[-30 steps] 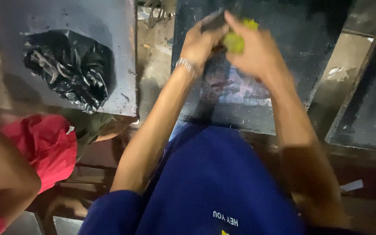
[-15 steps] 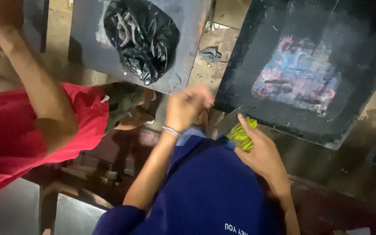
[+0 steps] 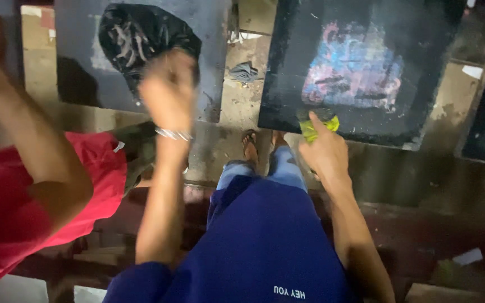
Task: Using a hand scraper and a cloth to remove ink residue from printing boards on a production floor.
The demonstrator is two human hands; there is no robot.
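Since the frame half a sec ago, left hand [image 3: 168, 90] has lifted from near the blue shirt [image 3: 265, 241] up to in front of the black plastic bag [image 3: 141, 36], and right hand [image 3: 322, 151] has pushed its yellow-green cloth [image 3: 320, 126] fwd onto the near edge of the dark board [image 3: 287, 73].

Nearest me: blue shirt w/ both forearms running out from it. To the left, a co-worker's bent arm [image 3: 35, 151] over a red garment [image 3: 7, 213], well apart from my hands.

Right hand: fingers curled down and closed on the cloth, index finger stretched over it, pressing it against the board's lower edge. Cloth bunched, mostly under the fingers.

Left hand: raised, motion-blurred, silver bracelet [image 3: 173, 134] at the wrist. Looks loosely closed and touching nothing I can make out, but I can't tell the grip for sure.

Further out: board carries a pink-and-blue smear [image 3: 355, 62] at its middle. Bag lies on a grey panel [image 3: 79, 73] left of the board; a small grey rag [image 3: 244, 72] sits on the floor between the two.
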